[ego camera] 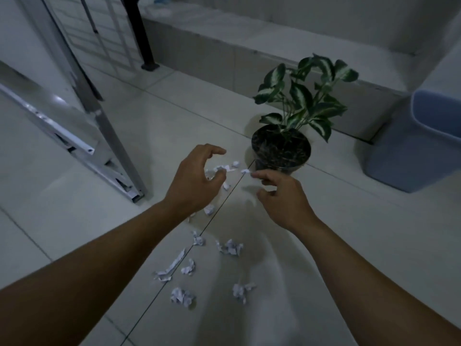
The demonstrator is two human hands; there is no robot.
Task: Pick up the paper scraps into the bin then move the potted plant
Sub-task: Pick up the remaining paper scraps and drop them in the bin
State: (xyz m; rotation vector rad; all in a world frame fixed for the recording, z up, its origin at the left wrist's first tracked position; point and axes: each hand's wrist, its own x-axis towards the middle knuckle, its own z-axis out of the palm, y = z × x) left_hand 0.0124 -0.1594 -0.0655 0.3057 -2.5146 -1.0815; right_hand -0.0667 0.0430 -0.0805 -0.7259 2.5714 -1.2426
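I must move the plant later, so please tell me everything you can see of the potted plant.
The plant stands upright on the tiled floor, left of the blue bin. Its dark round pot looks like plastic and holds dark soil. Thin stems carry green leaves with white centres. Neither hand touches it; the right hand is just in front, and paper scraps lie near its base.

right hand (283,196) pinches one scrap (245,171) | potted plant (282,148) just beyond the pinch | bin (421,143) well off to its right | left hand (197,178) left of it — over paper scraps (222,168) | more lie nearer the person on the floor (349,221)
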